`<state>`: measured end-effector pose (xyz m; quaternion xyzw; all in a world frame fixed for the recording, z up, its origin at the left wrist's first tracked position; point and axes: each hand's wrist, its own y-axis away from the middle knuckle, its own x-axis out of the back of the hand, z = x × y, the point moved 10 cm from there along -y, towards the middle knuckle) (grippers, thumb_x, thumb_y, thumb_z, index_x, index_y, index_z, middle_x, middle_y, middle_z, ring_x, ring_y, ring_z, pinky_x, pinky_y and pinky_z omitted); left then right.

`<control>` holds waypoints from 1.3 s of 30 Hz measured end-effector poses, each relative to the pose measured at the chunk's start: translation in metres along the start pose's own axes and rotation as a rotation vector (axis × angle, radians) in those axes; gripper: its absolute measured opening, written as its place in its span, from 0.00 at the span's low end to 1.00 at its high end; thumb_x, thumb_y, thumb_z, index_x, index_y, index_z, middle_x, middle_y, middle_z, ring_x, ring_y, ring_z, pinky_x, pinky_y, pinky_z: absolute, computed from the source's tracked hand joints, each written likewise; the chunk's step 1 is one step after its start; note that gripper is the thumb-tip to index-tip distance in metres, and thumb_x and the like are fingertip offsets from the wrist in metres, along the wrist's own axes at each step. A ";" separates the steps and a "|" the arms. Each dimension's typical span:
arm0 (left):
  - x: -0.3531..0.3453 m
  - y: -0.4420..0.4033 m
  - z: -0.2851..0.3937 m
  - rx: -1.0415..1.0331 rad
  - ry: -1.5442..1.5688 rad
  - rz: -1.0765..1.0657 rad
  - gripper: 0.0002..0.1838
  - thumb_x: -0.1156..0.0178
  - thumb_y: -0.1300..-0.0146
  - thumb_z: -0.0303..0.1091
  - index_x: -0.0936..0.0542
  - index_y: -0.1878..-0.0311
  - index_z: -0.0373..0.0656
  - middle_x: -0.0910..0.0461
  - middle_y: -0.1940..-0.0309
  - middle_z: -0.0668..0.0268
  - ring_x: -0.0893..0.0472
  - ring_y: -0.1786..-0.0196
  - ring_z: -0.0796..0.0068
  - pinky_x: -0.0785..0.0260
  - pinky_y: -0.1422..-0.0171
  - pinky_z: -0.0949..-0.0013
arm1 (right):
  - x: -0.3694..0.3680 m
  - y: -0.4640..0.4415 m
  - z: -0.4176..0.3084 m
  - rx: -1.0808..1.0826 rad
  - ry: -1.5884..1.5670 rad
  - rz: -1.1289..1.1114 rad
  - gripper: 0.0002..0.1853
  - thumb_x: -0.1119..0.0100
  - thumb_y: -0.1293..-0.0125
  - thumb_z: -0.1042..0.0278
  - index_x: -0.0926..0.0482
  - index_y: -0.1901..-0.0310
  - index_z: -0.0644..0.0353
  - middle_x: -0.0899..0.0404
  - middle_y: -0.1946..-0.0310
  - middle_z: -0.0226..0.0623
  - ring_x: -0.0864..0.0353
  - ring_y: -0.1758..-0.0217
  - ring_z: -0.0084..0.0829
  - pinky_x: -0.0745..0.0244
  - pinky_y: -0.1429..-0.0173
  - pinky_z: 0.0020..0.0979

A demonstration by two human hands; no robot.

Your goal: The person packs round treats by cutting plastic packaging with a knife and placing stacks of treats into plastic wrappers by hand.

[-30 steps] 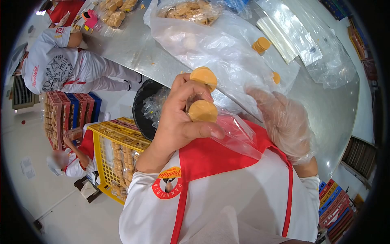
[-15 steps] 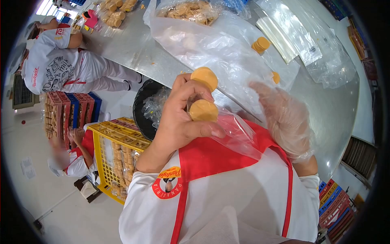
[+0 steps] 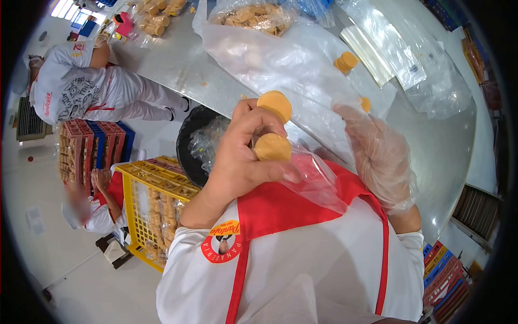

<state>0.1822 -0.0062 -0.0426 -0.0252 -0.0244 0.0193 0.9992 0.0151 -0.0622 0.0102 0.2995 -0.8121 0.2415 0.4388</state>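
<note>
My bare left hand (image 3: 240, 148) is closed around a clear plastic bag (image 3: 318, 186) with a round golden cookie (image 3: 272, 147) at its mouth. Between the upper fingers of the same hand sit more round cookies (image 3: 275, 105). My right hand (image 3: 380, 156), in a clear plastic glove, is stretched over the edge of the plastic sheet (image 3: 280, 65) with nothing visible in it. Just beyond its fingers lies a cookie (image 3: 366, 104), partly hidden. Farther up the sheet is a short leaning stack of cookies (image 3: 345, 62).
Flat clear bags (image 3: 388, 48) lie on the metal table (image 3: 172, 65), near a large bag of cookies (image 3: 253, 19). Left of me stand a black bin (image 3: 186, 143) holding plastic and a yellow crate (image 3: 135, 216) of bagged cookies. Two co-workers are at the left.
My left hand and its cookies have shifted very slightly to the right. My right hand stays in nearly the same place, less blurred now.
</note>
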 end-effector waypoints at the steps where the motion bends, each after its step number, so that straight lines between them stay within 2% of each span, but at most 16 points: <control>1: 0.000 0.000 0.000 0.005 -0.022 -0.001 0.34 0.15 0.66 0.37 0.23 0.54 0.45 0.37 0.49 0.64 0.31 0.45 0.70 0.33 0.40 0.68 | 0.001 -0.001 -0.001 0.009 -0.014 0.001 0.17 0.44 0.32 0.80 0.19 0.44 0.57 0.16 0.61 0.43 0.17 0.61 0.45 0.22 0.55 0.36; 3: 0.001 0.001 0.000 -0.008 0.020 0.014 0.34 0.15 0.66 0.37 0.23 0.54 0.45 0.37 0.48 0.64 0.30 0.45 0.71 0.34 0.40 0.68 | 0.000 -0.001 -0.001 0.031 -0.006 0.013 0.16 0.44 0.32 0.80 0.19 0.45 0.57 0.16 0.59 0.43 0.17 0.60 0.45 0.22 0.54 0.35; 5: 0.001 0.001 0.000 -0.010 0.087 0.033 0.34 0.15 0.66 0.37 0.23 0.54 0.45 0.37 0.48 0.64 0.30 0.45 0.71 0.34 0.39 0.68 | 0.005 -0.003 0.006 0.054 -0.050 0.148 0.16 0.44 0.32 0.79 0.19 0.45 0.57 0.15 0.58 0.43 0.17 0.59 0.45 0.22 0.53 0.35; 7: 0.002 0.002 -0.001 0.007 0.178 0.059 0.34 0.14 0.66 0.38 0.23 0.54 0.45 0.37 0.48 0.64 0.30 0.45 0.71 0.35 0.39 0.68 | 0.020 -0.004 0.022 0.081 -0.159 0.397 0.16 0.43 0.33 0.80 0.19 0.45 0.57 0.15 0.56 0.42 0.16 0.58 0.46 0.22 0.53 0.35; 8: 0.004 0.001 0.001 -0.022 0.159 0.071 0.34 0.14 0.66 0.38 0.23 0.54 0.45 0.37 0.47 0.64 0.30 0.45 0.71 0.35 0.38 0.68 | 0.016 -0.004 0.024 0.050 -0.125 0.311 0.18 0.42 0.34 0.82 0.19 0.44 0.57 0.15 0.56 0.41 0.16 0.58 0.44 0.22 0.53 0.33; 11: 0.009 0.003 0.005 -0.067 0.134 0.105 0.34 0.14 0.66 0.40 0.23 0.54 0.45 0.37 0.47 0.64 0.30 0.45 0.71 0.35 0.38 0.68 | 0.004 0.005 -0.002 0.171 -0.076 0.056 0.19 0.41 0.35 0.83 0.20 0.43 0.57 0.15 0.56 0.41 0.15 0.58 0.42 0.22 0.54 0.32; 12: 0.010 0.004 0.006 -0.071 0.148 0.115 0.35 0.14 0.66 0.40 0.23 0.54 0.45 0.37 0.46 0.64 0.30 0.45 0.71 0.35 0.38 0.68 | 0.002 0.004 -0.004 0.091 -0.113 -0.047 0.20 0.42 0.36 0.86 0.20 0.44 0.58 0.15 0.56 0.41 0.15 0.58 0.40 0.22 0.54 0.30; 20: 0.008 0.006 0.000 -0.048 0.169 0.107 0.35 0.13 0.66 0.41 0.23 0.54 0.46 0.38 0.46 0.64 0.31 0.44 0.71 0.35 0.38 0.68 | 0.009 0.001 0.001 0.056 -0.062 0.073 0.20 0.43 0.37 0.87 0.20 0.45 0.57 0.15 0.57 0.43 0.15 0.58 0.41 0.21 0.54 0.31; 23: 0.006 0.008 0.004 -0.048 0.148 0.109 0.35 0.13 0.67 0.41 0.22 0.55 0.46 0.38 0.46 0.64 0.31 0.43 0.70 0.34 0.39 0.68 | 0.003 0.002 -0.008 0.062 -0.018 -0.051 0.19 0.43 0.37 0.88 0.20 0.48 0.58 0.15 0.54 0.43 0.14 0.56 0.41 0.20 0.52 0.33; 28: 0.006 0.009 0.009 -0.060 -0.045 0.107 0.35 0.13 0.69 0.43 0.22 0.56 0.46 0.38 0.47 0.63 0.32 0.43 0.69 0.33 0.40 0.67 | 0.006 0.002 -0.008 0.081 -0.068 0.061 0.18 0.43 0.37 0.87 0.19 0.48 0.57 0.15 0.52 0.42 0.14 0.56 0.42 0.20 0.51 0.33; 31: 0.008 0.012 0.013 -0.093 -0.106 0.100 0.36 0.13 0.70 0.46 0.22 0.57 0.45 0.37 0.48 0.62 0.32 0.44 0.67 0.33 0.41 0.67 | 0.002 0.004 -0.015 0.115 -0.103 -0.023 0.18 0.43 0.36 0.86 0.19 0.46 0.57 0.15 0.53 0.41 0.15 0.55 0.41 0.20 0.50 0.32; 39: 0.007 0.013 0.008 -0.056 -0.075 0.114 0.37 0.14 0.69 0.50 0.22 0.55 0.46 0.36 0.47 0.64 0.31 0.43 0.69 0.35 0.39 0.66 | 0.005 0.000 -0.016 0.028 -0.115 -0.030 0.18 0.45 0.34 0.86 0.19 0.46 0.57 0.15 0.52 0.43 0.15 0.52 0.40 0.21 0.48 0.31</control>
